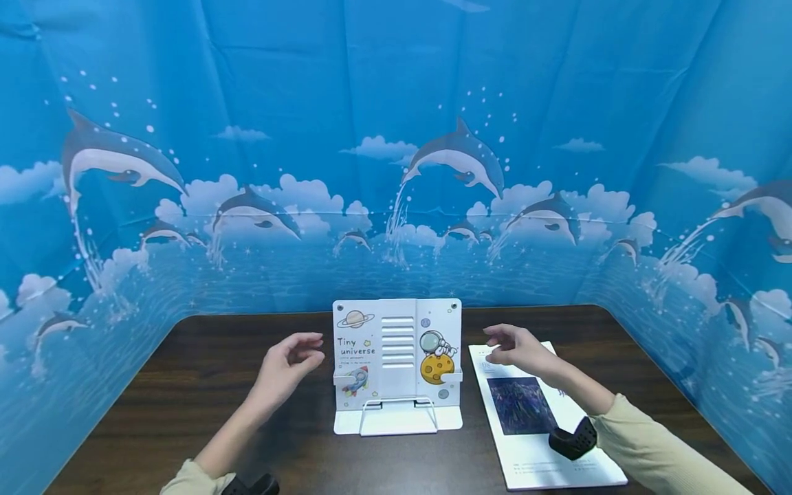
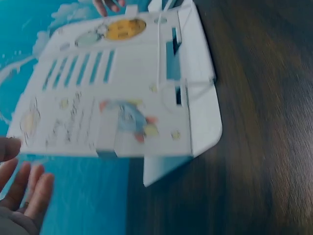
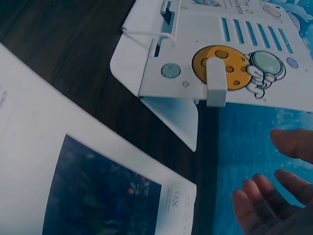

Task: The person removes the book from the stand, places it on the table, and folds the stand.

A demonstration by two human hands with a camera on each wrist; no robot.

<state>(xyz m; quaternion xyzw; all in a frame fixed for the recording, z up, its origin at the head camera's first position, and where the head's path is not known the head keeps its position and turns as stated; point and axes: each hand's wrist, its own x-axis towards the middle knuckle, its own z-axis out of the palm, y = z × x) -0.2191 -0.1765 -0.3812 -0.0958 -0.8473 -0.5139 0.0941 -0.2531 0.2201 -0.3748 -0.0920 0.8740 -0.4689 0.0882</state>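
Note:
A white book stand (image 1: 397, 357) with "Tiny universe" print, a planet, a rocket and an astronaut stands upright on the dark wooden table. Its wire rest (image 1: 399, 432) is folded out at the front, over a white base. My left hand (image 1: 289, 363) hovers just left of the stand, fingers relaxed and holding nothing. On the other side my right hand (image 1: 521, 352), likewise empty with loosely bent fingers, is raised over the top of a white booklet (image 1: 532, 454). In the right wrist view a side clip (image 3: 216, 83) juts from the panel, and the fingers (image 3: 259, 196) are apart from it.
The booklet, with a dark picture (image 1: 522, 405) on its cover, lies at the right of the stand on the table (image 1: 204, 371). A blue curtain (image 1: 396, 89) printed with dolphins surrounds the table at the back and sides.

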